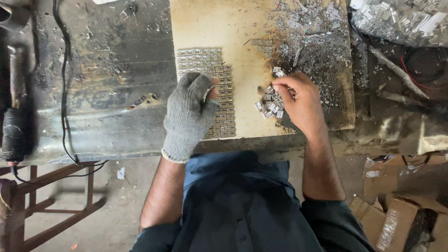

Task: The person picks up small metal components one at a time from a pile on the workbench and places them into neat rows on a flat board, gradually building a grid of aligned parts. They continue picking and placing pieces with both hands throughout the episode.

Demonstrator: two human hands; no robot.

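Loose metal pieces (269, 105) lie heaped just left of the bare right hand (298, 100), fingertips pinched on one, while the gloved left hand (190, 112), loosely curled, covers the laid rows (207, 63) running near-to-far on the surface (210, 23).

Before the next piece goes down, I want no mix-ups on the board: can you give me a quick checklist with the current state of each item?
1. Left hand gloved, fingertips bare: ok.
2. Left hand holds a piece at its thumb, over the rows: ok.
3. Right hand bare, fingers pinching at the loose pile: ok; whether a piece is gripped: cannot tell.
4. Rows on the board lie straight and side by side: ok where visible; the glove hides part.
5. Pile kept apart from the rows: ok.
6. Scrap kept clear of the pile: not ok, it reaches the right hand.
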